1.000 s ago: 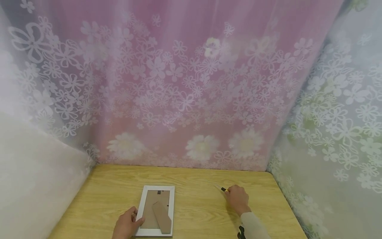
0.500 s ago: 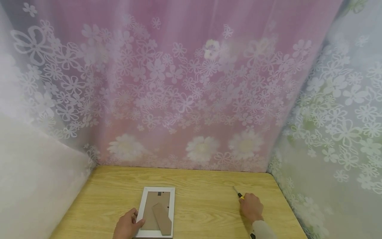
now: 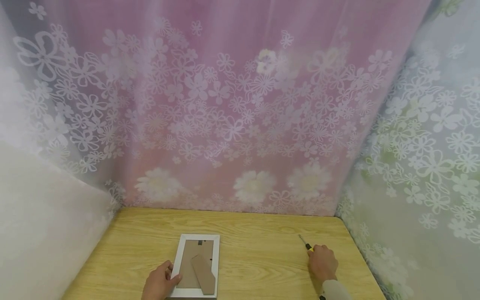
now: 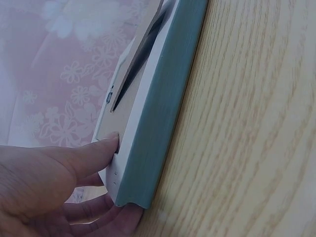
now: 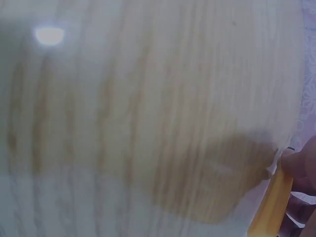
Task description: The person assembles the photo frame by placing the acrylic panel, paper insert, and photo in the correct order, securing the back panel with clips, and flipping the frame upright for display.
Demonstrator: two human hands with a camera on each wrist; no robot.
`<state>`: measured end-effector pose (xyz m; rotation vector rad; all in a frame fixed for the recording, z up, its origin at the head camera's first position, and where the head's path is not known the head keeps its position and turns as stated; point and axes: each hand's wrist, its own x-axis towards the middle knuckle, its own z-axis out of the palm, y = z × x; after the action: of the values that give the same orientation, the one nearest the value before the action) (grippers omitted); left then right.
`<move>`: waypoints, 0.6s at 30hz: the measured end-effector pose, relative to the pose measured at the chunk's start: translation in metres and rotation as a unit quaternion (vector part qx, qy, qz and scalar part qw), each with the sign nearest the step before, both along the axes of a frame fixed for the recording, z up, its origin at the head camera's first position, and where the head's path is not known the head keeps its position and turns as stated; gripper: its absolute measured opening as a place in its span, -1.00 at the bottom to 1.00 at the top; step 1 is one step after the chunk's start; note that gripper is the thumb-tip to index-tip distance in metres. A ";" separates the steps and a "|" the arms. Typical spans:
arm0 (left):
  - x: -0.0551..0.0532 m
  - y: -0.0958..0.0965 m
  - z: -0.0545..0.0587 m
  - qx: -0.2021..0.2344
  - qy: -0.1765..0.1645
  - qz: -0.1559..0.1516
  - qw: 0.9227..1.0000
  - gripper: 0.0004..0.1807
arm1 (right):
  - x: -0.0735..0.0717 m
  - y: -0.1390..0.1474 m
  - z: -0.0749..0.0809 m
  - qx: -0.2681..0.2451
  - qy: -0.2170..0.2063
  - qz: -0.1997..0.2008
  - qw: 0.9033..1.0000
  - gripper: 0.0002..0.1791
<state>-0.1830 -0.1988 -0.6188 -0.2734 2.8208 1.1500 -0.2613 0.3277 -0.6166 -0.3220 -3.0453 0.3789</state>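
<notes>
A white picture frame (image 3: pixel 216 258) lies back side up on the table, its brown backing board and slanted stand leg (image 3: pixel 203 275) showing. My left hand (image 3: pixel 159 281) grips the frame's lower left edge. In the left wrist view the thumb presses on the back and the fingers are curled under the blue-green side of the frame (image 4: pixel 160 113). My right hand (image 3: pixel 323 262) holds a screwdriver with a yellow and black handle (image 3: pixel 309 247), its thin metal shaft pointing to the back left. In the right wrist view the yellow handle (image 5: pixel 271 207) shows at the lower right, partly covered by fingers.
The wood-grain table (image 3: pixel 258 250) runs back to a pink flowered curtain (image 3: pixel 240 125). Pale hangings stand along the left side and the right side (image 3: pixel 423 200). A light spot and the hand's shadow show on the tabletop in the right wrist view.
My right hand has moved right and toward the front with the screwdriver, more slowly in the last half second. The left hand and the frame stay in place.
</notes>
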 end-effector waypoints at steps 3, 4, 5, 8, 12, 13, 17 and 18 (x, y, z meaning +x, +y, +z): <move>0.000 0.000 -0.001 -0.003 -0.002 -0.005 1.000 -0.68 | 0.001 0.001 -0.003 -0.004 0.008 -0.005 1.000 -0.74; 0.001 0.001 -0.001 -0.004 -0.002 -0.005 1.000 -0.68 | 0.001 0.002 -0.004 -0.006 0.014 -0.005 1.000 -0.75; 0.001 0.001 -0.001 -0.004 -0.002 -0.006 1.000 -0.68 | 0.001 0.002 -0.006 -0.006 0.018 -0.006 1.000 -0.75; 0.001 0.001 -0.001 -0.002 0.001 -0.006 1.000 -0.68 | 0.001 0.004 -0.012 -0.005 0.035 -0.008 0.999 -0.75; 0.001 0.001 0.000 -0.004 0.007 -0.004 1.000 -0.67 | 0.001 0.006 -0.016 -0.003 0.043 -0.009 0.999 -0.71; 0.001 0.001 0.000 -0.006 0.009 -0.004 1.000 -0.67 | 0.001 0.006 -0.017 -0.004 0.042 -0.007 0.999 -0.69; 0.001 0.001 0.001 -0.008 0.011 0.004 1.000 -0.66 | 0.000 0.008 -0.018 -0.016 0.034 -0.005 0.999 -0.64; 0.001 0.001 0.001 -0.009 0.009 0.007 1.000 -0.66 | -0.001 0.008 -0.018 -0.019 0.031 -0.005 0.999 -0.63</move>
<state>-0.1818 -0.1979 -0.6181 -0.2872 2.8512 1.1353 -0.2620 0.3355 -0.6343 -0.3211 -2.9773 0.4370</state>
